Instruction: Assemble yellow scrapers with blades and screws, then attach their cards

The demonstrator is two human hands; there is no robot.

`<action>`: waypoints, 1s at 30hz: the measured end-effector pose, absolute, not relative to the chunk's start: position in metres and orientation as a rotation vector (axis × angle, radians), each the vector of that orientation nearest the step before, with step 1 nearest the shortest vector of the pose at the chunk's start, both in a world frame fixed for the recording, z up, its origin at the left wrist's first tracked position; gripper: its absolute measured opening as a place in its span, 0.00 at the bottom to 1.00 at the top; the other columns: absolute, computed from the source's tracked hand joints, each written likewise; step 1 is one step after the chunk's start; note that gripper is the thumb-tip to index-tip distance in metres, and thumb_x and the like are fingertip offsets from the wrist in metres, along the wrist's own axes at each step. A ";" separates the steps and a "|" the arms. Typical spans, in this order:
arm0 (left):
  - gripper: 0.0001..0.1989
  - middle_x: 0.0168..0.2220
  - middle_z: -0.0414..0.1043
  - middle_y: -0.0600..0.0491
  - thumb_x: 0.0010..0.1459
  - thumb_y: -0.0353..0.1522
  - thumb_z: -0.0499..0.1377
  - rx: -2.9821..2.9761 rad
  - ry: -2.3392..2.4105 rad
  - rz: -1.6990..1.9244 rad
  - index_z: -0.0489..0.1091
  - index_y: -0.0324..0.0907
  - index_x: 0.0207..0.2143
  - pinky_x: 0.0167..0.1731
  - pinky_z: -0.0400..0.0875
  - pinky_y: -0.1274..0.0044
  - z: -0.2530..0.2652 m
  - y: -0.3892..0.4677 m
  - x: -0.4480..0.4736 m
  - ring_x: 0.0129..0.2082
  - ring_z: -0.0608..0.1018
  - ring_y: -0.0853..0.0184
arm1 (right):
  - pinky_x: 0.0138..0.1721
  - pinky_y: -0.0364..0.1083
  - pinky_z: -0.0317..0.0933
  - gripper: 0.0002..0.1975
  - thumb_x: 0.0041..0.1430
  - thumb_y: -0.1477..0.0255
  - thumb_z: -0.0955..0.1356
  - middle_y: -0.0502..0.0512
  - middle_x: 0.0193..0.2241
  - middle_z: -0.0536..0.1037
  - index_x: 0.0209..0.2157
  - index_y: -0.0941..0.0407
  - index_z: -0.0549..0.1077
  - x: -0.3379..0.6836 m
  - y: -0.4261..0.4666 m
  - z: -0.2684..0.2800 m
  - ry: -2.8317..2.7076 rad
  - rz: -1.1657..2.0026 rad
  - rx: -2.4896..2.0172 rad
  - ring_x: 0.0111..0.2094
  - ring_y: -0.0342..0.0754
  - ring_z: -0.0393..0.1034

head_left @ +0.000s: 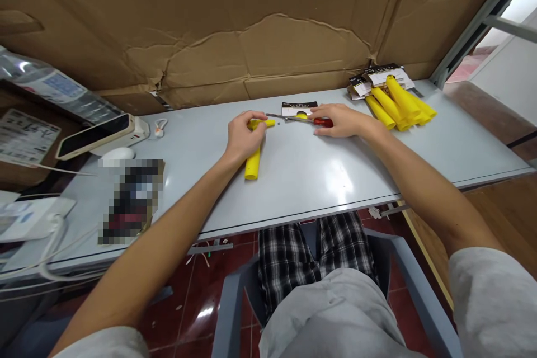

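Observation:
My left hand (245, 137) is closed around a yellow tube-like piece (252, 166) on the table. One end points toward the front edge, and a narrower yellow end sticks out to the right of my fingers. My right hand (342, 121) grips the red handle of what look like scissors (323, 122), their thin metal blades pointing left toward the yellow piece. A black-and-white card (298, 107) with a bit of yellow at its lower edge lies behind the blades. Small dark bits (278, 123) lie between my hands. My fingers hide part of the yellow piece.
Several yellow tubes with printed cards (398, 103) are piled at the back right. At left are a phone-like device (95, 135), a white mouse (118, 156), a blurred-out item (134, 201), a plastic bottle (62, 86) and cables. A cardboard wall (251, 39) stands behind the table.

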State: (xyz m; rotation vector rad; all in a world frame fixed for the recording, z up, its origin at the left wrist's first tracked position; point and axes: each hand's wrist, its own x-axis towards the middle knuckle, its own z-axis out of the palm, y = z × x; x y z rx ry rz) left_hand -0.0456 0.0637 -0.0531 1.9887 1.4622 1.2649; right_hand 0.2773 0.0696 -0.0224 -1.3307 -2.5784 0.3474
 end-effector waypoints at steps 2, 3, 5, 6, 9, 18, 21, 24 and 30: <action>0.10 0.52 0.85 0.49 0.58 0.29 0.60 2.020 1.473 1.248 0.81 0.45 0.40 0.62 0.74 0.59 -0.052 0.063 -0.046 0.56 0.83 0.55 | 0.65 0.58 0.64 0.23 0.66 0.60 0.70 0.55 0.71 0.71 0.60 0.49 0.81 0.272 0.060 -0.020 -2.603 0.405 -1.270 0.62 0.61 0.74; 0.11 0.52 0.85 0.49 0.58 0.28 0.60 2.027 1.471 1.246 0.81 0.45 0.40 0.62 0.74 0.60 -0.052 0.062 -0.046 0.56 0.83 0.56 | 0.63 0.56 0.66 0.20 0.67 0.63 0.68 0.55 0.70 0.71 0.57 0.50 0.82 0.269 0.056 -0.019 -2.606 0.421 -1.242 0.58 0.58 0.75; 0.11 0.51 0.85 0.48 0.58 0.28 0.60 2.034 1.456 1.259 0.81 0.45 0.40 0.61 0.74 0.61 -0.051 0.062 -0.046 0.56 0.83 0.55 | 0.59 0.55 0.68 0.18 0.67 0.67 0.67 0.56 0.68 0.73 0.53 0.52 0.84 0.264 0.051 -0.018 -2.591 0.428 -1.204 0.53 0.55 0.77; 0.11 0.51 0.85 0.48 0.58 0.28 0.60 2.036 1.449 1.268 0.81 0.44 0.40 0.61 0.74 0.61 -0.051 0.061 -0.046 0.55 0.83 0.55 | 0.59 0.55 0.68 0.18 0.67 0.67 0.66 0.58 0.67 0.74 0.51 0.53 0.84 0.263 0.050 -0.017 -2.575 0.423 -1.196 0.52 0.55 0.76; 0.11 0.51 0.85 0.48 0.58 0.28 0.60 2.043 1.453 1.282 0.81 0.44 0.40 0.59 0.74 0.61 -0.052 0.061 -0.046 0.55 0.83 0.54 | 0.60 0.56 0.68 0.17 0.66 0.66 0.67 0.60 0.63 0.75 0.50 0.54 0.85 0.267 0.050 -0.016 -2.503 0.439 -1.175 0.53 0.56 0.75; 0.11 0.51 0.84 0.48 0.58 0.27 0.60 2.062 1.473 1.253 0.80 0.44 0.40 0.58 0.76 0.60 -0.050 0.060 -0.047 0.54 0.83 0.54 | 0.60 0.58 0.71 0.20 0.65 0.55 0.71 0.54 0.70 0.70 0.51 0.49 0.84 0.283 0.039 0.015 -2.348 0.812 -1.008 0.61 0.59 0.72; 0.11 0.51 0.84 0.48 0.58 0.27 0.61 2.072 1.456 1.240 0.81 0.45 0.40 0.62 0.74 0.59 -0.050 0.061 -0.047 0.56 0.82 0.54 | 0.63 0.58 0.70 0.22 0.66 0.53 0.69 0.56 0.65 0.75 0.53 0.49 0.83 0.289 0.046 0.011 -2.243 0.685 -1.100 0.60 0.58 0.73; 0.11 0.51 0.85 0.49 0.57 0.28 0.61 2.078 1.469 1.198 0.81 0.46 0.40 0.61 0.74 0.59 -0.050 0.061 -0.048 0.55 0.82 0.54 | 0.68 0.60 0.66 0.23 0.68 0.56 0.66 0.62 0.58 0.78 0.54 0.53 0.83 0.301 0.064 -0.004 -2.207 0.325 -1.389 0.59 0.60 0.72; 0.11 0.50 0.86 0.49 0.60 0.31 0.60 1.998 1.526 1.194 0.82 0.46 0.41 0.58 0.75 0.57 -0.049 0.061 -0.048 0.51 0.82 0.53 | 0.69 0.60 0.66 0.24 0.67 0.62 0.64 0.68 0.55 0.80 0.54 0.60 0.83 0.324 0.087 -0.025 -2.305 0.127 -1.679 0.58 0.64 0.73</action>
